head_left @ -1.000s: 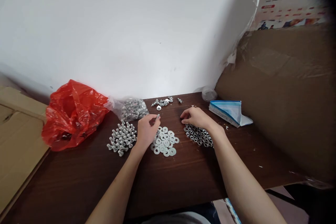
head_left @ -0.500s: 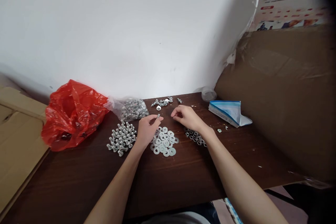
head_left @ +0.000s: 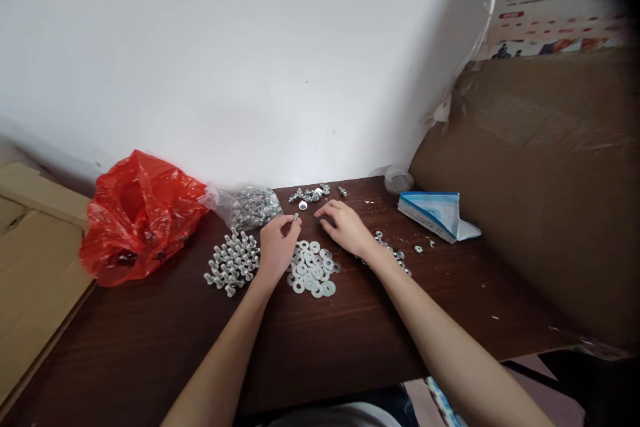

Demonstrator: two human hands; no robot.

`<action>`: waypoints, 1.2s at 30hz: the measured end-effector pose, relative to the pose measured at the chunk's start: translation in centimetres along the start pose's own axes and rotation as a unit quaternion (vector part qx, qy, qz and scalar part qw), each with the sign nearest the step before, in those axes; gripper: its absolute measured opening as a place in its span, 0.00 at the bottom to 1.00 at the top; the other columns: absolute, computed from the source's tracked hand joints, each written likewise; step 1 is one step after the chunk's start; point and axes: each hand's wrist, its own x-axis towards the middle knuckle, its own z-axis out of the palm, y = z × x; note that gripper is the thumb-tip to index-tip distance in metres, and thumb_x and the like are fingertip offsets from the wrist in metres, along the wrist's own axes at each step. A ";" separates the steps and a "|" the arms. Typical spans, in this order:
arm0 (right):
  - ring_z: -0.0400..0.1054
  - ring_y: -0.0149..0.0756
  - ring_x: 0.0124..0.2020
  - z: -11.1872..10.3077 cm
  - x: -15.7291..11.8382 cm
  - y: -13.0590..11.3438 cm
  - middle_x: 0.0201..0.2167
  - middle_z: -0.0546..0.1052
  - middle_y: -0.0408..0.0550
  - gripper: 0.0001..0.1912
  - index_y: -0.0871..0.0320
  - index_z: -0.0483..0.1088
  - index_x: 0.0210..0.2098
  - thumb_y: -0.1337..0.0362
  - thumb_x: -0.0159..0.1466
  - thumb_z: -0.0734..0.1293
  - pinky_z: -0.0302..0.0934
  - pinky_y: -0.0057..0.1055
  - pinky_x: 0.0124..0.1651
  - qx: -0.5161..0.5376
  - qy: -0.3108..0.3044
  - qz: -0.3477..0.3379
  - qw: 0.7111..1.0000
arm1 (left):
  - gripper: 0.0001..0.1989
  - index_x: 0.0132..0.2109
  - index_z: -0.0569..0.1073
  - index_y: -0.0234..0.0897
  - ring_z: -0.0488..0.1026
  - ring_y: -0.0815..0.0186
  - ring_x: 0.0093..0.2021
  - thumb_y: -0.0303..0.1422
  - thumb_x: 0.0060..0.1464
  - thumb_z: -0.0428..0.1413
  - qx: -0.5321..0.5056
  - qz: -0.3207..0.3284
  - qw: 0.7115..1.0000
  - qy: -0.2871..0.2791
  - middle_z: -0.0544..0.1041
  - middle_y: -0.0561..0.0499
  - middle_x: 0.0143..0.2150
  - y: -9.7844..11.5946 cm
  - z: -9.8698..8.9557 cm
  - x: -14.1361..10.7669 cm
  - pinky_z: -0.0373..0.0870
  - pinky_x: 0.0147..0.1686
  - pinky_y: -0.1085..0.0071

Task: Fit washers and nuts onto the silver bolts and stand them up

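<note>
Between the thumb and forefinger of my left hand [head_left: 278,240] is a small metal bolt [head_left: 295,217], pointing up. My right hand [head_left: 345,227] is just to the right, its thumb and forefinger apart and nothing visible between them. Flat washers [head_left: 314,269] lie in a pile below and between the hands. A cluster of bolts [head_left: 233,260] stands left of my left hand. Metal nuts [head_left: 400,255] lie partly hidden beneath my right forearm. Behind the hands sits a group of assembled bolts [head_left: 310,195], with a single washer [head_left: 303,205] in front.
A red plastic bag [head_left: 143,213] and a clear bag of hardware [head_left: 256,205] lie at the left. A blue and white packet [head_left: 430,213] and a clear round container [head_left: 399,179] sit at the right. Cardboard [head_left: 530,193] flanks the brown table [head_left: 310,353].
My right hand has moved left and slightly up, toward my left hand, uncovering more nuts. My left hand, still holding the bolt, has shifted slightly left and up.
</note>
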 end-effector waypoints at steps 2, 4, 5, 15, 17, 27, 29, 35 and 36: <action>0.66 0.41 0.47 0.6 0.0 -0.3 0.42 0.73 0.52 0.12 0.59 0.71 0.43 0.73 0.61 0.61 0.61 0.39 0.51 -0.009 -0.012 -0.019 1.000 | 0.09 0.37 0.78 0.33 0.75 0.64 0.41 0.32 0.53 0.54 -0.005 -0.011 1.000 0.011 0.79 0.45 0.43 -0.2 0.0 0.1 0.70 0.41 0.69; 0.65 0.40 0.48 1.1 -0.1 -0.6 0.43 0.73 0.52 0.13 0.59 0.71 0.44 0.73 0.62 0.61 0.61 0.40 0.52 -0.011 -0.025 -0.034 0.999 | 0.08 0.36 0.78 0.32 0.75 0.62 0.44 0.30 0.52 0.55 0.007 -0.025 1.000 0.010 0.77 0.42 0.46 -0.4 0.1 0.3 0.71 0.43 0.69; 0.65 0.40 0.48 1.2 -0.1 -0.7 0.43 0.73 0.52 0.13 0.59 0.71 0.44 0.73 0.62 0.61 0.60 0.40 0.52 -0.011 -0.030 -0.038 0.999 | 0.08 0.36 0.78 0.31 0.74 0.62 0.45 0.30 0.52 0.55 0.013 -0.028 0.999 0.009 0.77 0.42 0.47 -0.5 0.2 0.3 0.71 0.43 0.68; 0.65 0.40 0.47 1.2 -0.2 -1.7 0.43 0.74 0.52 0.11 0.60 0.71 0.44 0.71 0.63 0.62 0.60 0.40 0.51 -0.016 -0.051 -0.032 0.998 | 0.09 0.35 0.76 0.34 0.74 0.64 0.36 0.32 0.55 0.52 0.096 0.019 0.995 0.006 0.78 0.46 0.37 -1.6 0.2 0.7 0.70 0.40 0.67; 0.65 0.40 0.47 1.3 -0.2 -1.9 0.42 0.74 0.52 0.11 0.59 0.71 0.44 0.71 0.63 0.62 0.60 0.40 0.51 -0.013 -0.053 -0.031 0.998 | 0.09 0.35 0.76 0.35 0.74 0.64 0.36 0.31 0.55 0.51 0.097 0.027 0.995 -0.019 0.78 0.47 0.36 -1.5 0.2 0.6 0.70 0.40 0.67; 0.65 0.40 0.43 1.3 -0.2 -1.8 0.38 0.71 0.50 0.08 0.59 0.73 0.41 0.65 0.63 0.66 0.61 0.35 0.45 -0.021 -0.047 0.017 0.999 | 0.11 0.36 0.74 0.35 0.74 0.66 0.34 0.37 0.56 0.51 -0.058 0.006 0.994 -0.090 0.78 0.49 0.33 -1.1 0.8 0.1 0.70 0.39 0.71; 0.66 0.39 0.41 1.3 -0.3 -1.8 0.38 0.71 0.50 0.07 0.59 0.73 0.39 0.66 0.63 0.65 0.61 0.34 0.43 -0.025 -0.052 0.017 0.998 | 0.12 0.37 0.75 0.34 0.75 0.65 0.36 0.37 0.56 0.51 -0.077 -0.002 0.992 -0.102 0.78 0.48 0.34 -1.0 0.9 0.1 0.70 0.40 0.70; 0.66 0.36 0.39 1.4 -0.3 -1.9 0.38 0.70 0.50 0.06 0.60 0.72 0.39 0.66 0.62 0.66 0.61 0.32 0.42 -0.029 -0.058 0.010 0.998 | 0.11 0.38 0.77 0.33 0.75 0.62 0.40 0.35 0.55 0.52 -0.049 0.022 0.995 -0.083 0.79 0.45 0.39 0.0 0.7 -0.1 0.70 0.42 0.69; 0.66 0.36 0.38 1.4 -0.3 -2.0 0.38 0.70 0.50 0.06 0.61 0.72 0.38 0.67 0.62 0.66 0.60 0.31 0.42 -0.031 -0.059 0.010 0.998 | 0.11 0.37 0.77 0.33 0.75 0.63 0.40 0.34 0.55 0.52 -0.037 0.036 0.996 -0.076 0.79 0.45 0.39 0.1 0.6 -0.1 0.70 0.41 0.69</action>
